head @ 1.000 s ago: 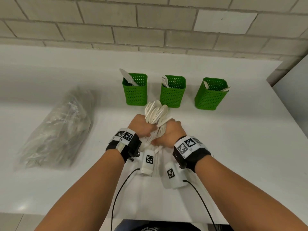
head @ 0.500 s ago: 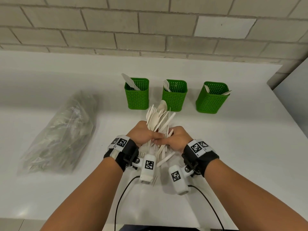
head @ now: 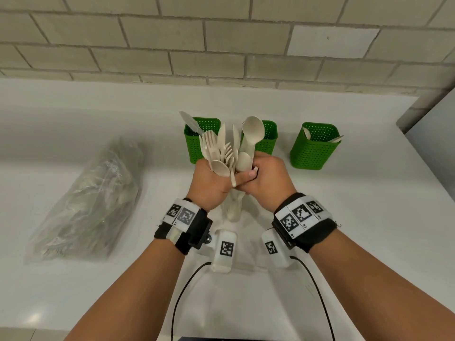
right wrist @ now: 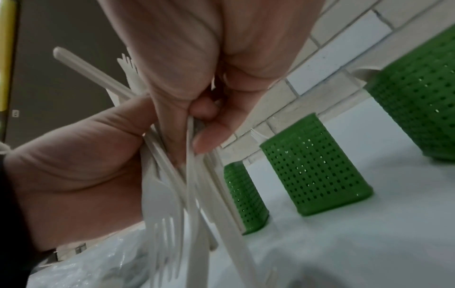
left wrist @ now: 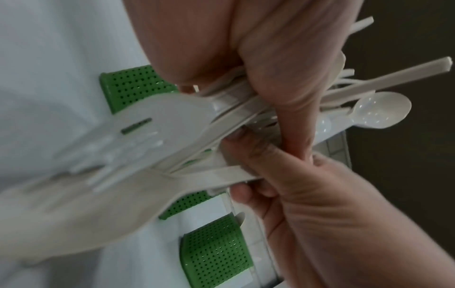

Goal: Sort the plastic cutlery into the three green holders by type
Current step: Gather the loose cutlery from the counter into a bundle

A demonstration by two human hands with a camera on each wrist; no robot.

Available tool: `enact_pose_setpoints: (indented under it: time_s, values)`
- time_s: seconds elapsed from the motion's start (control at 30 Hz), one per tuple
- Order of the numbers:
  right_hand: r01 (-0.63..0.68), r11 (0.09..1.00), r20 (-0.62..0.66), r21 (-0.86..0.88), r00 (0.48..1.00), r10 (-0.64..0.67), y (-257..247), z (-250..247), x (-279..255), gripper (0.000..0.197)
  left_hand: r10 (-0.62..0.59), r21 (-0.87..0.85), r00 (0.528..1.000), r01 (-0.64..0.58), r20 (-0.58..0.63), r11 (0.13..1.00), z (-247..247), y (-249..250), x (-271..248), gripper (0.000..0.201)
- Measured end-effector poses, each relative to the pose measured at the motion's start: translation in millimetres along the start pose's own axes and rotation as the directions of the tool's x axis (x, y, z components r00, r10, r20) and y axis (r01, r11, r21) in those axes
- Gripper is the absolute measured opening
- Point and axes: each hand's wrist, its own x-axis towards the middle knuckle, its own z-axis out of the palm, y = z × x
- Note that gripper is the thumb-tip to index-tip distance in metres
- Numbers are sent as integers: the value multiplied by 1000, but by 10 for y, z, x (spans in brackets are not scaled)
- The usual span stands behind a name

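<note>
A mixed bundle of white plastic cutlery (head: 229, 148), with forks, spoons and knives, stands upright between both hands, just in front of the green holders. My left hand (head: 214, 180) grips the handles from the left, its thumb lying across the front. My right hand (head: 268, 173) wraps round the same bundle (right wrist: 184, 185) from the right. The left holder (head: 194, 148) has a knife (head: 190, 121) in it. The bundle partly hides the middle holder (head: 268, 141). The right holder (head: 312, 148) holds spoons (head: 306, 132). In the left wrist view, handles and heads stick out of both ends of the bundle (left wrist: 172, 136).
A clear plastic bag (head: 91, 200) with more cutlery lies on the white counter (head: 357, 217) to the left. A tiled wall (head: 221, 45) runs behind the holders. The counter ends at a grey panel (head: 433, 124) on the right.
Both hands have raised the bundle off the counter and turned it upright, so its heads now stand up in front of the left and middle holders.
</note>
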Motion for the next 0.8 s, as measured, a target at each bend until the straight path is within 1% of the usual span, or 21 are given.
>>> enact_pose_setpoints:
  time_s: [0.13, 0.2, 0.27, 0.3, 0.37, 0.43, 0.5, 0.6, 0.7, 0.77, 0.8]
  values:
    - [15, 999, 67, -37, 998, -12, -80, -79, 11, 32, 70, 17, 997, -70, 20, 997, 12, -20, -27, 32]
    - [27, 996, 146, -85, 989, -14, -130, -116, 8, 35, 71, 23, 997, -72, 15, 997, -1, -56, -12, 32]
    - [63, 986, 248, -151, 968, -24, -129, -103, -20, 37, 69, 29, 998, -69, 11, 997, -12, -127, -8, 34]
    - [82, 983, 271, -163, 962, -35, -110, -81, -37, 38, 68, 34, 998, -69, 14, 997, -12, -154, -15, 36]
    - [84, 984, 254, -155, 966, -42, -63, -40, -68, 37, 69, 38, 997, -70, 16, 997, -16, -197, -28, 37]
    - [67, 992, 200, -104, 979, -45, -37, -7, -91, 36, 54, 24, 998, -55, 25, 998, -36, -228, -33, 38]
    - [50, 998, 169, -47, 985, -42, -30, 29, -111, 44, 28, 38, 999, -29, 36, 999, -61, -271, -31, 36]
    - [40, 999, 211, 0, 977, -39, -10, 69, -150, 54, -14, 80, 998, 9, 56, 997, -106, -331, -43, 35]
    - [64, 996, 249, 55, 965, -76, -10, -7, -158, 57, 3, 62, 998, -7, 61, 998, -160, -291, -36, 36]
    - [63, 996, 238, 69, 968, -78, -32, -98, -144, 63, 25, 78, 999, -28, 37, 997, -209, -262, -18, 32]
    - [48, 996, 213, 77, 975, -64, -55, -151, -120, 68, 34, 102, 999, -36, 18, 994, -235, -253, -11, 28]
